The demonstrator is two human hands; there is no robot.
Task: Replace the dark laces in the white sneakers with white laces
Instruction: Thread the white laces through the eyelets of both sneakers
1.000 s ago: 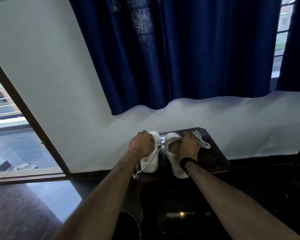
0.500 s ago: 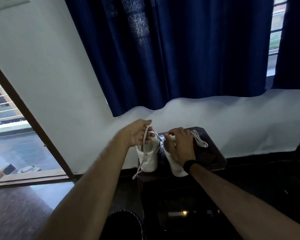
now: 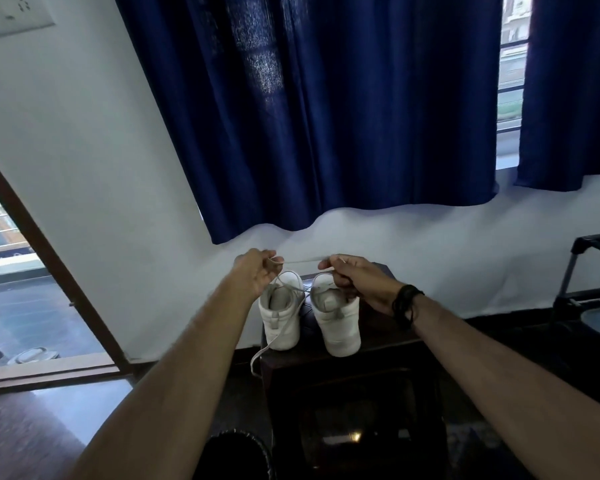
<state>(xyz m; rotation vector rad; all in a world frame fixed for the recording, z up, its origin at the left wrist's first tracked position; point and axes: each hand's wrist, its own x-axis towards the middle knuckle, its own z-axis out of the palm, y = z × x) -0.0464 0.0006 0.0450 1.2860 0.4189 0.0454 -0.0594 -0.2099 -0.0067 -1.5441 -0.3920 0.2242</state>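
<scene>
Grip: left hand [image 3: 257,271] and right hand [image 3: 355,278] each pinch the white lace [image 3: 300,260], a short span pulled taut and roughly level between them, above the two white sneakers [image 3: 279,318]. The sneakers stand side by side on the dark table [image 3: 378,351], heels toward the person, long axes running away to the wall. A loose lace end hangs over the table's left edge. Advice: keep tension even, ends matched, lace flat and untwisted.
</scene>
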